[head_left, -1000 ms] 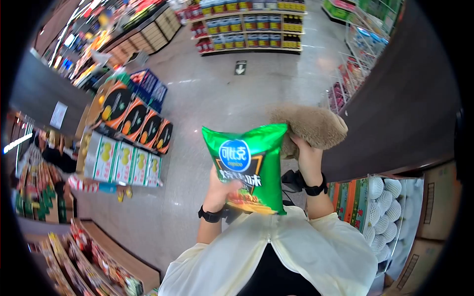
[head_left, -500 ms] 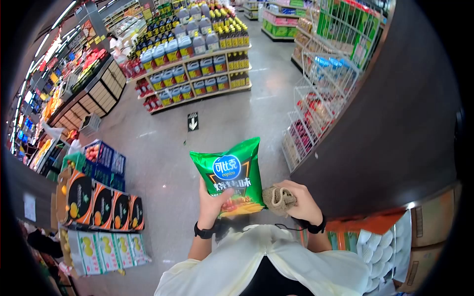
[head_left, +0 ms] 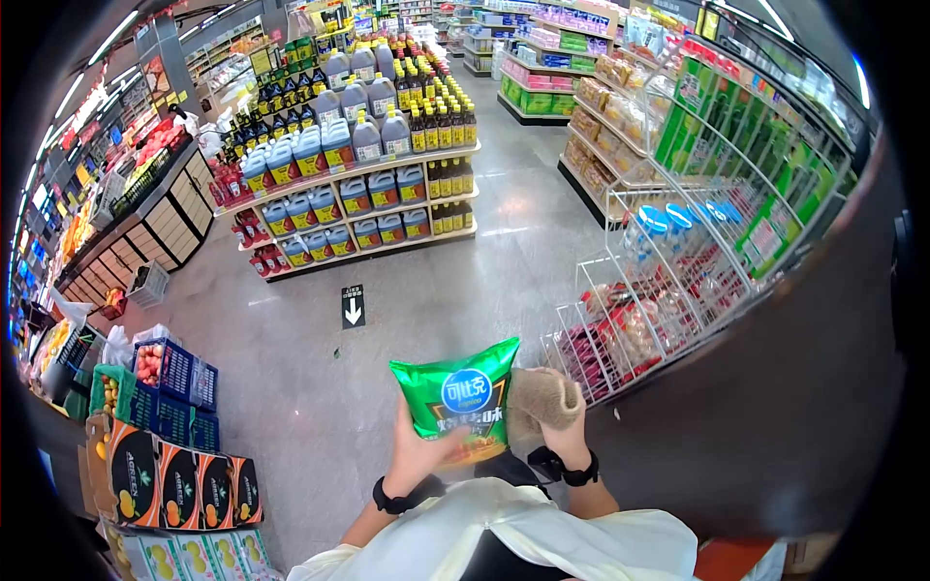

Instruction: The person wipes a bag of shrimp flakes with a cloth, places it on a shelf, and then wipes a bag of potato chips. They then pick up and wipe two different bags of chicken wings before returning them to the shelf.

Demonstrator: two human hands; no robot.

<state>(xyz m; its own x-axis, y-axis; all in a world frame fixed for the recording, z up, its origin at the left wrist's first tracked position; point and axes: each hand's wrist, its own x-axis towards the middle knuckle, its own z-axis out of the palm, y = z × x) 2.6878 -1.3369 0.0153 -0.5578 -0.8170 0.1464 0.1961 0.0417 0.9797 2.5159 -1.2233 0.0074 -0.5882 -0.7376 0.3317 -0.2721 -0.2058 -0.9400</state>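
A green bag of potato chips (head_left: 455,392) with a round blue logo is upright in front of my chest. My left hand (head_left: 417,453) grips it from its left side, the thumb lying across the front. In my right hand (head_left: 570,441) is a brown cloth (head_left: 541,397), bunched and draped over the fingers, which are mostly hidden. The cloth touches or nearly touches the right edge of the bag. Both wrists wear black bands.
Ahead stands a display shelf (head_left: 339,179) of bottles and jugs. A white wire rack (head_left: 659,290) of packaged goods is on the right, by a dark surface (head_left: 756,416). Fruit boxes (head_left: 184,474) and blue crates (head_left: 194,378) line the left. A floor arrow sign (head_left: 354,307) points toward me.
The view has tilted upward, showing more of the rack and shelves. The bag sits lower in view, and the cloth has spread from a small bunch and come up beside the bag.
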